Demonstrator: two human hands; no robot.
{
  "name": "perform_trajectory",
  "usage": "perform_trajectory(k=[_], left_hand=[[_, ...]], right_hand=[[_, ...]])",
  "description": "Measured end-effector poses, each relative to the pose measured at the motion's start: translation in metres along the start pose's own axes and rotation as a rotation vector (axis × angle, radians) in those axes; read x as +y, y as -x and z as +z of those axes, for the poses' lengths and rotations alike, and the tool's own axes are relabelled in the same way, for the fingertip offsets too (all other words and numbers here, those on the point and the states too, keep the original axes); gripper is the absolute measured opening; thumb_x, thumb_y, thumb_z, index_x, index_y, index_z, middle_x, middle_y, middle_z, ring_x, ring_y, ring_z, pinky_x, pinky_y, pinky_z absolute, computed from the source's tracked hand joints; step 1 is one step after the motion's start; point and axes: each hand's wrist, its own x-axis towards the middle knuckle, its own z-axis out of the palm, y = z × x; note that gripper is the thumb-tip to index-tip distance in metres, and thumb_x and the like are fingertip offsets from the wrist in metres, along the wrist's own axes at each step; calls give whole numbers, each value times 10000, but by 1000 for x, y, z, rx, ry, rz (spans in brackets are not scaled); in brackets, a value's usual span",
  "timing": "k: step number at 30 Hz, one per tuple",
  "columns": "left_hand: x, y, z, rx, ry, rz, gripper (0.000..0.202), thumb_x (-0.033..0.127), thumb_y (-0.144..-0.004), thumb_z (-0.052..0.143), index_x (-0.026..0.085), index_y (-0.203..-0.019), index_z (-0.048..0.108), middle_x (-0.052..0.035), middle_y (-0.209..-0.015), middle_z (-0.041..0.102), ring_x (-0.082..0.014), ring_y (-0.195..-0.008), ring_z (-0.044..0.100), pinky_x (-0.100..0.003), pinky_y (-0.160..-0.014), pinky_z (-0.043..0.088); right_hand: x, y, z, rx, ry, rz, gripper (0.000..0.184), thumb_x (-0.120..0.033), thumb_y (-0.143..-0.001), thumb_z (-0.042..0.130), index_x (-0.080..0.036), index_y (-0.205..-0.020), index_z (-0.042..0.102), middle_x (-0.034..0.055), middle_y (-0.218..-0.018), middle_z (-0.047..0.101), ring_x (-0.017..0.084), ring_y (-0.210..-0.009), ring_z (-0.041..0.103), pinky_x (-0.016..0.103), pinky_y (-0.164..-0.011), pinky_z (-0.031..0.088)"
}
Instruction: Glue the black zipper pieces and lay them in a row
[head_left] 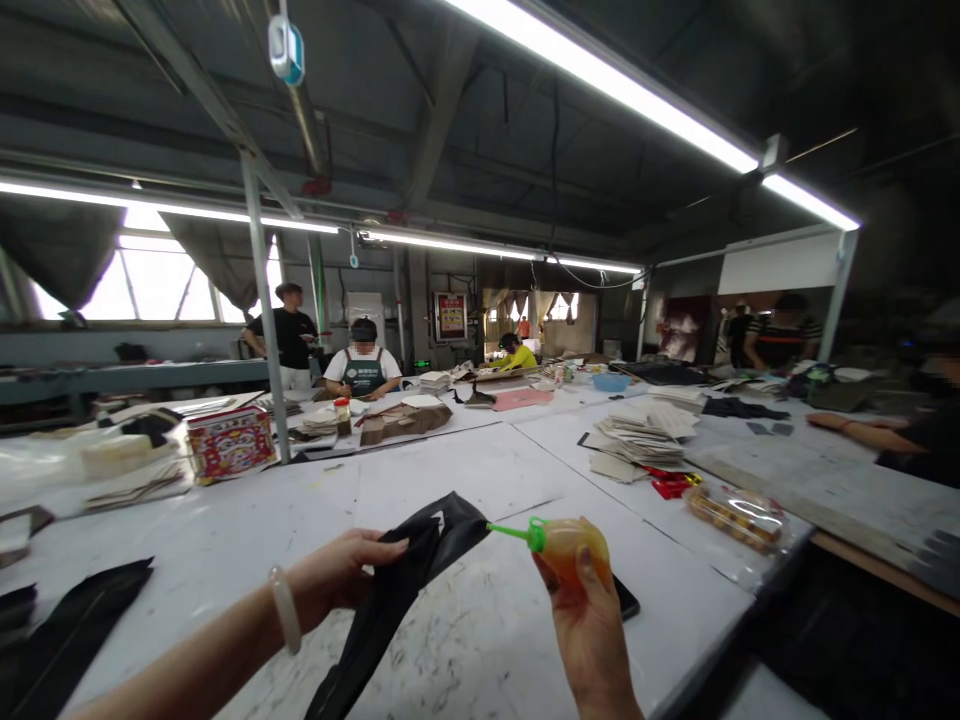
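My left hand (pixel 341 573) pinches a long black strip of material (pixel 405 590) near its upper end; the strip hangs down towards the bottom edge of the picture. My right hand (pixel 589 625) is wrapped round a small amber squeeze bottle (pixel 574 545) with a green nozzle (pixel 514 531). The nozzle tip touches the top end of the black strip. A pale bangle (pixel 285 610) sits on my left wrist. Both hands hover above the white worktable (pixel 480 470).
A dark flat object (pixel 626 600) lies under my right hand. Black pieces (pixel 67 625) lie at the left, a patterned box (pixel 229 442) and a metal post (pixel 264 310) behind. Paper stacks (pixel 637 435) and a clear packet (pixel 739 515) sit right. Several people work at the far tables.
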Motion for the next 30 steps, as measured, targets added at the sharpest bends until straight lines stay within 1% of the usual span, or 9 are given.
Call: perform_trajectory(k=[2,4,9,11,14,24,27,30], left_hand=[[-2,-3,3,-20,23,-3,580,549,-448,883,167,-818,651,-4,-674,668,-109,-525,556,-183,-437,300],[-3,-5,5,-28,48,-2,578,544,-455,885,167,-828,656,-15,-704,689,-115,-546,577,-181,-449,333],[-7,-12,5,-37,50,11,549,549,-500,868,152,-822,669,-19,-685,684,-83,-478,517,-174,-430,329],[-8,-14,6,-42,56,13,559,548,-505,867,149,-848,680,-29,-713,690,-87,-499,532,-171,-441,339],[-8,-16,7,-30,60,5,596,542,-474,879,145,-876,689,-40,-753,696,-99,-546,561,-168,-464,351],[-6,-19,15,13,66,4,624,551,-414,885,162,-853,669,-26,-745,692,-112,-545,553,-194,-469,297],[-5,-20,19,10,50,21,598,556,-430,873,158,-828,673,-16,-696,675,-102,-503,514,-200,-453,256],[-4,-22,22,3,30,24,597,573,-424,863,152,-801,672,-7,-645,644,-86,-462,446,-209,-441,213]], right_hand=[[1,-3,-3,-3,18,-29,552,-348,-658,859,-249,-1154,635,35,-1102,697,219,-945,693,362,-798,592],[3,-5,-7,-5,39,-50,563,-344,-665,854,-254,-1173,629,37,-1108,691,223,-945,690,372,-799,591],[4,-8,-14,13,70,-91,563,-354,-672,843,-263,-1183,623,39,-1110,688,234,-953,686,388,-796,590],[4,-8,-14,16,68,-93,562,-348,-666,848,-266,-1175,627,35,-1112,689,230,-951,687,384,-799,590],[3,-8,-13,17,69,-96,569,-332,-654,857,-268,-1172,631,31,-1110,690,223,-938,691,378,-798,591],[-2,1,-9,-5,150,-136,636,-308,-665,851,-287,-1252,606,30,-1118,679,208,-897,689,356,-753,605],[-3,4,-9,-22,188,-137,658,-302,-664,853,-293,-1269,594,32,-1132,676,208,-902,683,363,-766,599],[-4,7,-8,-37,225,-143,674,-300,-661,854,-286,-1279,586,31,-1089,690,211,-897,677,375,-773,594]])
